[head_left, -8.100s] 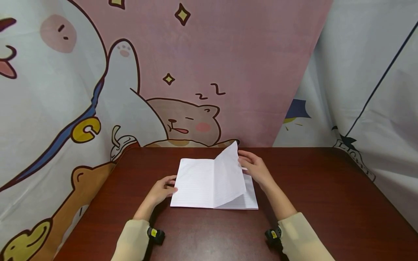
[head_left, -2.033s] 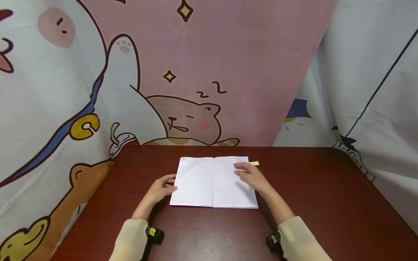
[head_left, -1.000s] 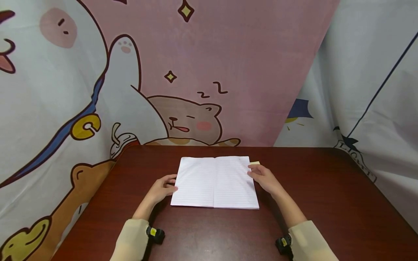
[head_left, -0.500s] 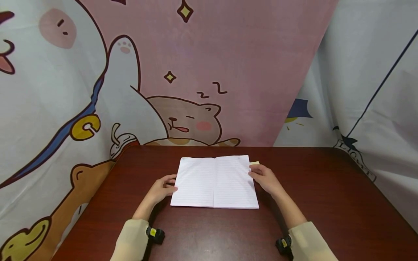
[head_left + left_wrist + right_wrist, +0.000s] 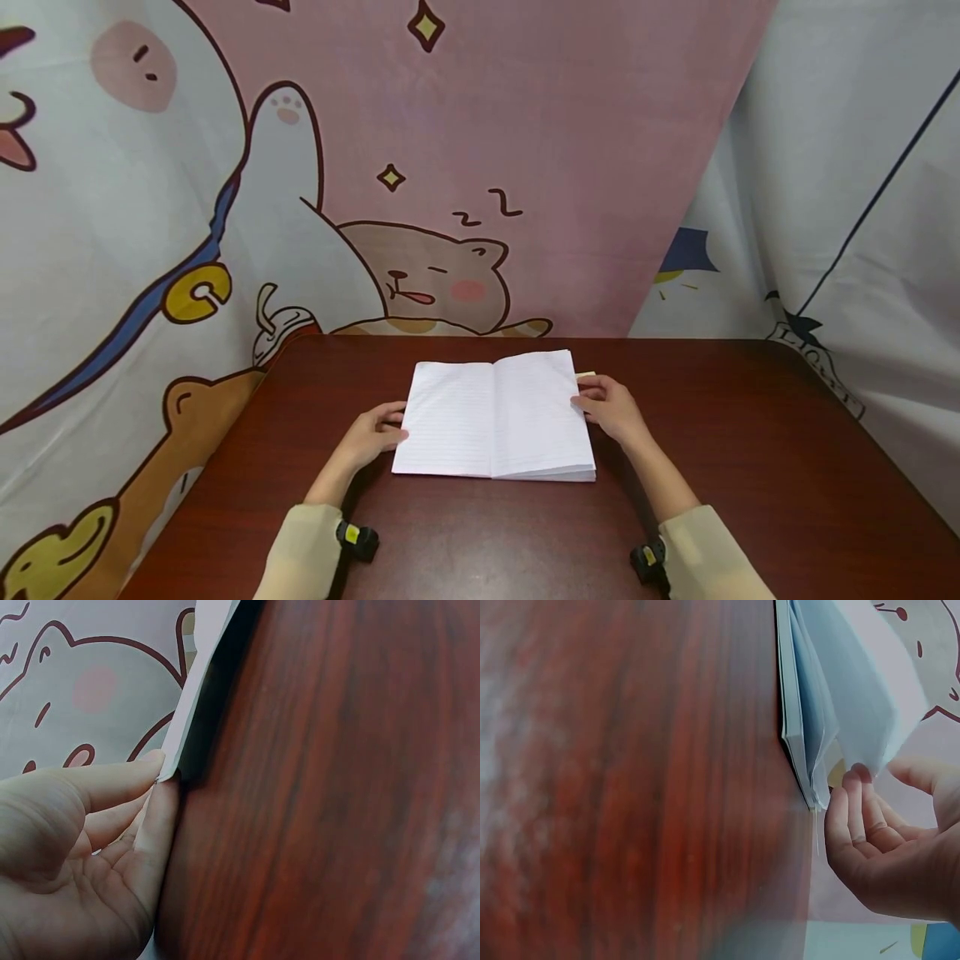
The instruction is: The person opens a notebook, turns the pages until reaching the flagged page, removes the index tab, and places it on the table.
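An open notebook (image 5: 450,417) with lined white pages lies on the table. At its left edge my left hand (image 5: 367,437) pinches the pages and cover between thumb and fingers; the left wrist view shows this hand (image 5: 82,847) with the thumb on top and a finger underneath. My right hand (image 5: 613,410) is at the right edge, pinching a page (image 5: 536,408) that is lifted a little off the stack. In the right wrist view the raised page (image 5: 870,682) bends up between thumb and fingertips of the hand (image 5: 892,847). A pale yellow tab (image 5: 587,374) sticks out beside the right fingers.
The dark red-brown table (image 5: 480,542) surrounds the notebook. Behind it hangs a pink and white cloth (image 5: 585,167) with cartoon animals. Black devices are strapped at the left wrist (image 5: 358,540) and right wrist (image 5: 648,562).
The right-hand page has risen from the stack, held at its edge by my right hand. Earlier a page stood higher, then lay flat. My left hand has stayed in place.
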`<state>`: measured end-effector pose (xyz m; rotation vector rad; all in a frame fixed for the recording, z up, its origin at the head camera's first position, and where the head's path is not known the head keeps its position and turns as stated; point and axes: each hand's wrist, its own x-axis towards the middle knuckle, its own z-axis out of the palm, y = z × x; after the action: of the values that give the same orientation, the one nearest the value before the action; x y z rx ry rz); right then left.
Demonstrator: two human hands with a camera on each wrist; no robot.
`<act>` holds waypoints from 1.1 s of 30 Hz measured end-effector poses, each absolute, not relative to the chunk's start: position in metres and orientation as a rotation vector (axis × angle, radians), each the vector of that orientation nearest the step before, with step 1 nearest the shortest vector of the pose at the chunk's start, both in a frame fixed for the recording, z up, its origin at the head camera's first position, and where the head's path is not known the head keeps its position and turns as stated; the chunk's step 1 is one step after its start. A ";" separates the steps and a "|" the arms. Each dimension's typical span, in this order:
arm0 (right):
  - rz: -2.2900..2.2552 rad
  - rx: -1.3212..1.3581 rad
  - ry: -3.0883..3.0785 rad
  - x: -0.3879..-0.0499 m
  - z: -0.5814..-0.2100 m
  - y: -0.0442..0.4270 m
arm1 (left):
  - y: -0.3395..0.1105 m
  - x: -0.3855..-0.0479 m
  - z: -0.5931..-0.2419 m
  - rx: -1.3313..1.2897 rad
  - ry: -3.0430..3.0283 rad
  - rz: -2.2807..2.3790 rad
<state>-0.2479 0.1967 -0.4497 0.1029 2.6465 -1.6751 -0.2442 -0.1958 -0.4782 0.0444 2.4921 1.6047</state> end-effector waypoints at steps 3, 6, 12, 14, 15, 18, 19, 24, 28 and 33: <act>-1.651 0.117 2.657 -0.249 -0.450 0.196 | -0.196 -0.246 -0.479 0.041 2.499 1.598; -1.640 0.139 2.657 -0.249 -0.450 0.197 | -0.197 -0.246 -0.480 0.053 2.499 1.600; -1.656 0.158 2.646 -0.248 -0.448 0.196 | -0.196 -0.243 -0.476 0.063 2.499 1.597; -1.661 0.161 2.642 -0.248 -0.448 0.196 | -0.198 -0.245 -0.480 0.063 2.496 1.600; -1.665 0.171 2.640 -0.249 -0.448 0.196 | -0.198 -0.246 -0.481 0.060 2.495 1.603; -1.665 0.181 2.643 -0.249 -0.448 0.195 | -0.198 -0.246 -0.482 0.066 2.497 1.600; -1.666 0.183 2.646 -0.249 -0.448 0.194 | -0.198 -0.246 -0.481 0.066 2.498 1.601; -1.637 0.185 2.696 -0.249 -0.449 0.193 | -0.197 -0.245 -0.479 0.049 2.500 1.601; -1.608 0.190 2.731 -0.249 -0.448 0.193 | -0.196 -0.244 -0.478 0.058 2.509 1.587; -1.604 0.186 2.760 -0.250 -0.448 0.192 | -0.196 -0.244 -0.477 0.059 2.506 1.592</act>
<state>-0.2499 0.1917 -0.4476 0.1855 2.7599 -1.6040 -0.2436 -0.1962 -0.4773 0.0589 2.5061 1.5923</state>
